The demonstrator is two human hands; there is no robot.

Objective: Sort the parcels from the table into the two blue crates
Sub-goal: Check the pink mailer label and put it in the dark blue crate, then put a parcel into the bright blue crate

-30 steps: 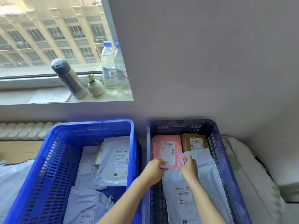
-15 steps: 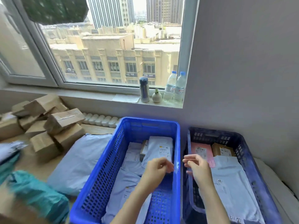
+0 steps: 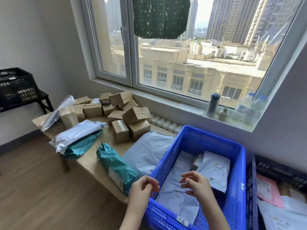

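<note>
- Roughly a dozen boxes (image 3: pixel 136 114) crowd the table's (image 3: pixel 90 161) far edge, and five soft bags (image 3: pixel 147 151) lie nearer.
- Left hand (image 3: pixel 142 186) hovers at the bright crate's (image 3: pixel 167 163) near left corner, empty, fingers loosely curled.
- Right hand (image 3: pixel 196 185) hovers likewise, apart from it, over three pale bags (image 3: pixel 214 170) inside.
- Second crate (image 3: pixel 250 188), rightmost, holds one pink bag (image 3: pixel 267 188).

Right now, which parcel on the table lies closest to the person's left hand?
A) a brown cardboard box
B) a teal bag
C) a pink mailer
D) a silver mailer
B: the teal bag lies right beside the empty left hand, while the brown boxes and the silver mailer sit farther back.
</note>
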